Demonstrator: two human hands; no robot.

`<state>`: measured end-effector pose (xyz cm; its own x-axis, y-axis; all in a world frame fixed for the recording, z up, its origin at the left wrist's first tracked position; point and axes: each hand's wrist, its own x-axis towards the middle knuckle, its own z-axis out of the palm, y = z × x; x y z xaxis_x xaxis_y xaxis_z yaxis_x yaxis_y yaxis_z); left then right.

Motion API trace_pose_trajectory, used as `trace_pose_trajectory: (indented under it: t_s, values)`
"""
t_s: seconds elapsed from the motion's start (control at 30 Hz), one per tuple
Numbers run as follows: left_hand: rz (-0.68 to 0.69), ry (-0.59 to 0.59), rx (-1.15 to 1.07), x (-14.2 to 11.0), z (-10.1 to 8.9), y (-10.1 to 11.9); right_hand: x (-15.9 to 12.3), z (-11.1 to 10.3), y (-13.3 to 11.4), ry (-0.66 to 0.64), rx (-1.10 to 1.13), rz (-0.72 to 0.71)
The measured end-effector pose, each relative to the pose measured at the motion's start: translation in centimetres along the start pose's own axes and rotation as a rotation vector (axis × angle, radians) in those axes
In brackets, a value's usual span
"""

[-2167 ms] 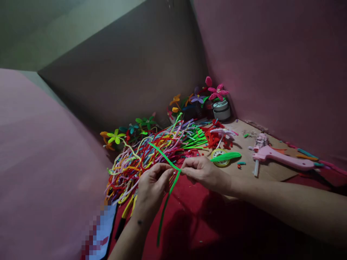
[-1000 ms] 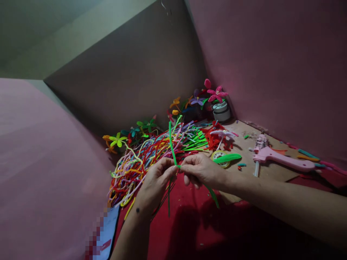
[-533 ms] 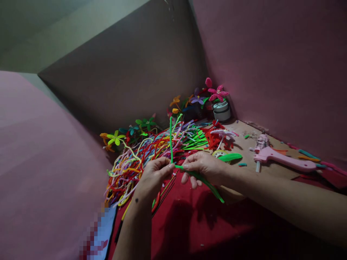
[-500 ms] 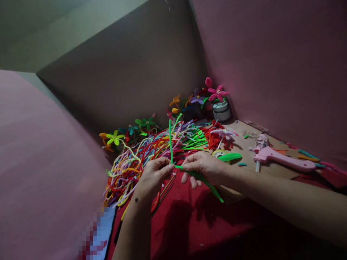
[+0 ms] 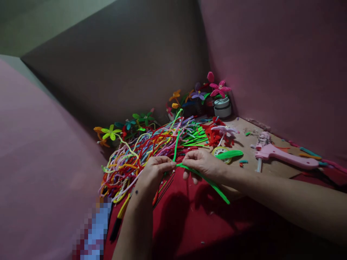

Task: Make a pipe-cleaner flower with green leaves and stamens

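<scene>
A green pipe cleaner (image 5: 208,181) is bent sharply between my two hands. My left hand (image 5: 153,172) pinches it at the bend, and one arm of it rises toward the back. My right hand (image 5: 202,163) pinches it just right of the bend, with the lower fingers loose; the other arm runs down to the right under that hand. Both hands hover over a red cloth (image 5: 195,220), in front of a heap of many-coloured pipe cleaners (image 5: 151,148).
Finished pipe-cleaner flowers (image 5: 217,88) stand in the back corner by a grey pot (image 5: 222,107). A pink glue gun (image 5: 282,157), a tape roll (image 5: 221,151) and a green leaf shape (image 5: 230,154) lie on the brown board at right. Pink walls close in on both sides.
The straight pipe cleaner has been folded at the middle: one end now points up and back, the other down to the right. My hands have stayed close together.
</scene>
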<state>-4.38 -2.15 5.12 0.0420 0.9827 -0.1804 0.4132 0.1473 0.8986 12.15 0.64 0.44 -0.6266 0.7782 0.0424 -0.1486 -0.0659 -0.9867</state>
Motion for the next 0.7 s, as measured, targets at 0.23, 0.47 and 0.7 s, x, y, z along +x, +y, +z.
trace_pose_trajectory:
  t_s: [0.23,0.47,0.7]
  values:
    - [0.079,-0.049,-0.105,0.2,0.2,-0.9,0.3,0.2,0.8,0.010,-0.021,0.002]
    - [0.066,-0.098,-0.246,-0.3,0.1,-1.2,0.0,0.9,1.1,0.104,-0.020,-0.201]
    - [0.101,-0.070,-0.317,-0.7,0.2,-1.3,-0.6,0.9,0.5,-0.109,0.433,-0.011]
